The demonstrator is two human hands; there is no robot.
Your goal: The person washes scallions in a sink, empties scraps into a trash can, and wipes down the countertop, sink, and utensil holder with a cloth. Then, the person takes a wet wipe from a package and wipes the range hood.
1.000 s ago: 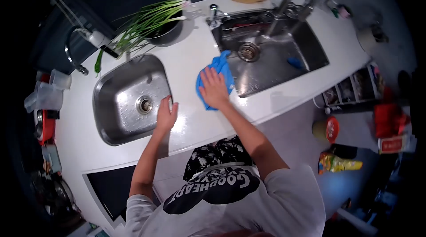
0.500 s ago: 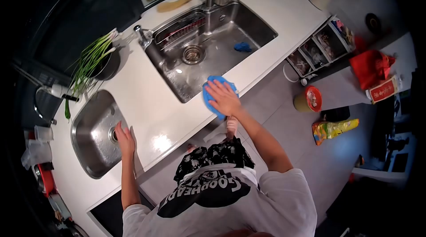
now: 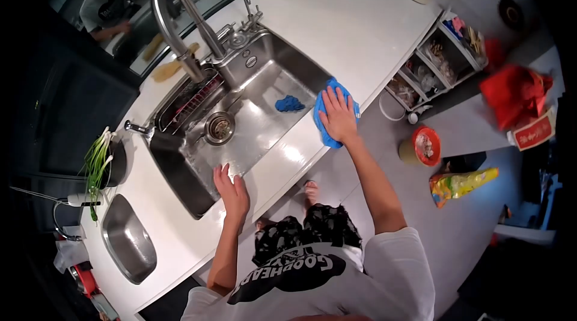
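A blue cloth (image 3: 327,131) lies on the white counter (image 3: 276,171) at the front right corner of the large sink (image 3: 264,125). Flat on top of it, fingers stretched out, rests my right hand (image 3: 338,118). My left hand (image 3: 232,193) is open, with its fingers apart, at the front edge of the same sink; whether it touches the counter I cannot tell. Inside the basin sits a crumpled blue piece (image 3: 290,103), to the right of the drain (image 3: 219,127). A tall metal faucet (image 3: 180,26) arches over the sink's back left.
Green onions (image 3: 98,162) lean over a dark pot beside the small sink (image 3: 129,240). A drawer unit (image 3: 436,59) with divided compartments stands at the right counter end. On the floor side are a bin with an orange rim (image 3: 421,145) and a yellow bag (image 3: 463,184).
My right hand and the blue cloth have moved right along the counter's front strip. My left hand has gone from the small sink to the large sink's front edge. The view has shifted.
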